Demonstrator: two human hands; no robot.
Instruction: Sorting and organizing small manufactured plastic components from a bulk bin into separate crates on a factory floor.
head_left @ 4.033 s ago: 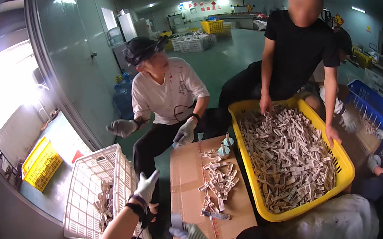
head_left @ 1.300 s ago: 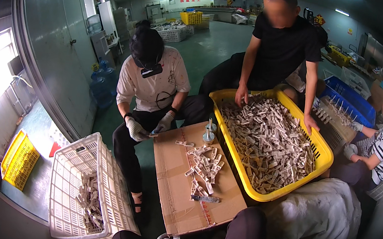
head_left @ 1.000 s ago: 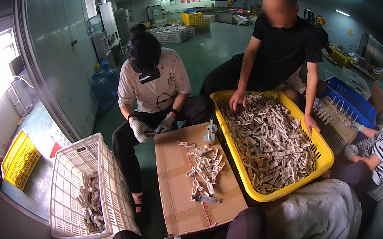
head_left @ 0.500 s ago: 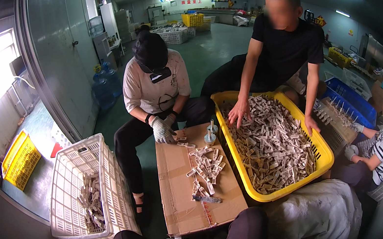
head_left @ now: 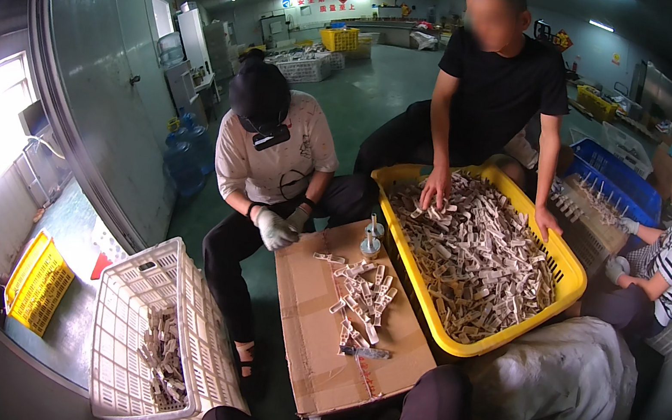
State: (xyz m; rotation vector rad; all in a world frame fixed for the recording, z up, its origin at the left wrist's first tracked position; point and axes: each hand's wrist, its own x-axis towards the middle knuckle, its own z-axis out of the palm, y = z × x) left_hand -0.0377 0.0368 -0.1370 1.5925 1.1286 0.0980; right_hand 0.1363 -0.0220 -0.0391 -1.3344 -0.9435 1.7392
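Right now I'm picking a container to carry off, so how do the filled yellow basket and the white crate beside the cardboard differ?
Fill: the yellow basket is heaped with small pale pieces, while the white crate holds only a small pile.
Walls: the white crate's show open grid all over; the yellow basket's visible inner wall has narrow slots.
Side: the yellow basket stands right of the cardboard, the white crate left.
Both hold small pieces.

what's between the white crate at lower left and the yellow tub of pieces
In the head view: a co-worker's leg, then the cardboard surface bearing pale pieces, a dark bar and a glassy item.
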